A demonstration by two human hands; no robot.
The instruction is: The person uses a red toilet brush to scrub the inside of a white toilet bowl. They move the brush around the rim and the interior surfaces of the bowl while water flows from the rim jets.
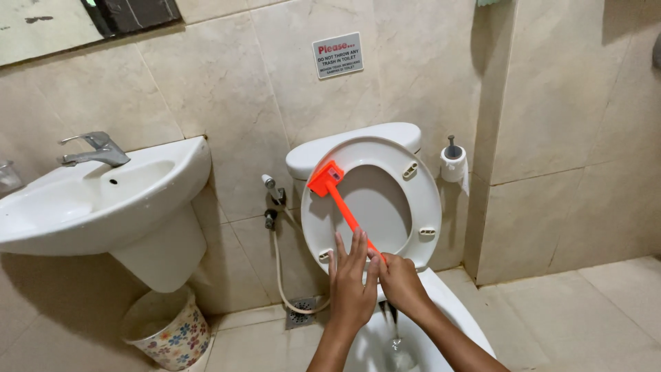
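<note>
Two hands; one orange brush

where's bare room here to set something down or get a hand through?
Bare floor tile lies right of the toilet bowl, and a smaller patch between the flowered bin and the floor drain. Crowded: the raised seat, where the left hand and right hand work the orange brush; the hose hangs beside it.
</note>
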